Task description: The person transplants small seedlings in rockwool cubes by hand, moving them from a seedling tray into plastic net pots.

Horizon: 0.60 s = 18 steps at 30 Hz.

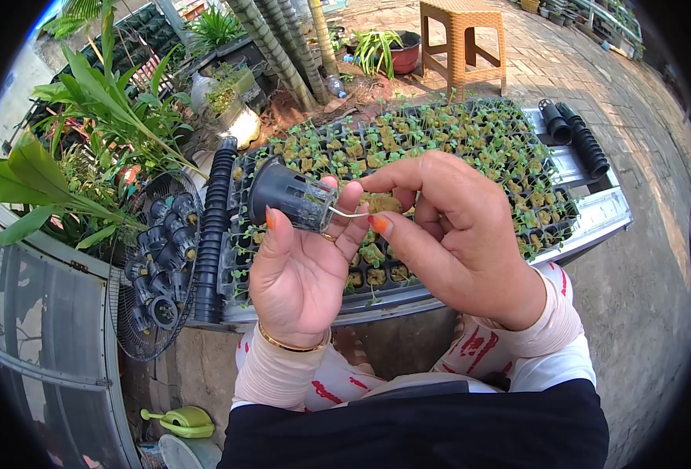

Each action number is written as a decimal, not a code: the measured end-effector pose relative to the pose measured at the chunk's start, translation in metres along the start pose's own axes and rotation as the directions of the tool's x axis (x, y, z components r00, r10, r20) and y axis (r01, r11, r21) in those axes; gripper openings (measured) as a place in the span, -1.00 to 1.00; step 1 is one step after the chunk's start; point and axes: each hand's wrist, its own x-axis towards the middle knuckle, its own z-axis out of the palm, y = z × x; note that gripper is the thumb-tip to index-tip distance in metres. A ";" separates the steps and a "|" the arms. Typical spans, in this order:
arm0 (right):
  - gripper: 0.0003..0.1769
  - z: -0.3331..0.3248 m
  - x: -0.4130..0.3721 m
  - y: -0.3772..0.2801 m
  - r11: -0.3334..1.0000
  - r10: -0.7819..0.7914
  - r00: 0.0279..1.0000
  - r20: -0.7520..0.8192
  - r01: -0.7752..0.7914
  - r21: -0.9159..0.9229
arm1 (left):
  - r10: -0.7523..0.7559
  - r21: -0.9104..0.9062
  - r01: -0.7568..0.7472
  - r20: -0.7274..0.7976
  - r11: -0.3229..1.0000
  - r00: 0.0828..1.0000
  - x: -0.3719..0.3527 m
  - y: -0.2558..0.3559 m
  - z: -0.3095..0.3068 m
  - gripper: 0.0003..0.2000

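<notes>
My left hand (302,285) holds a black net pot (279,195) on its side, thumb below and fingers behind it. The pot's slotted base faces right. From that base sticks a thin white strip (349,213), which looks like a wick. My right hand (470,234) is closed in a pinch at the strip's free end, thumb and forefinger together. Below both hands lies a black cell tray (571,213) full of small green seedlings (408,133) in yellowish sponge cubes.
The tray rests on a metal table (607,211). Stacked net pots (215,227) stand along its left side, with more stacked pots (586,148) at right. A wire basket (116,313) holds several pots. Beyond are a woven stool (461,43) and plants; a green watering can (185,422) sits lower left.
</notes>
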 end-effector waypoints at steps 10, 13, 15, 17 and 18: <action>-0.78 0.014 -0.001 0.009 0.996 0.039 0.995 -0.091 -0.032 0.081 | 0.001 0.013 -0.001 0.004 1.000 1.000 0.001 -0.005 0.003 -0.64; -0.79 0.020 -0.003 0.010 0.986 0.082 0.986 -0.144 -0.059 0.155 | 0.011 0.053 -0.008 -0.052 0.999 0.999 0.001 -0.007 0.005 -0.64; -0.79 0.025 -0.003 0.011 0.973 0.128 0.978 -0.165 -0.092 0.212 | 0.018 0.065 -0.013 -0.077 0.998 0.997 0.002 -0.009 0.006 -0.64; -0.79 0.031 -0.004 0.014 0.935 0.199 0.960 -0.199 -0.126 0.330 | 0.034 0.090 -0.026 -0.092 0.996 0.995 0.003 -0.010 0.006 -0.66; -0.79 0.031 -0.004 0.016 0.935 0.198 0.960 -0.196 -0.126 0.332 | 0.038 0.090 -0.029 -0.094 0.995 0.995 0.004 -0.010 0.008 -0.66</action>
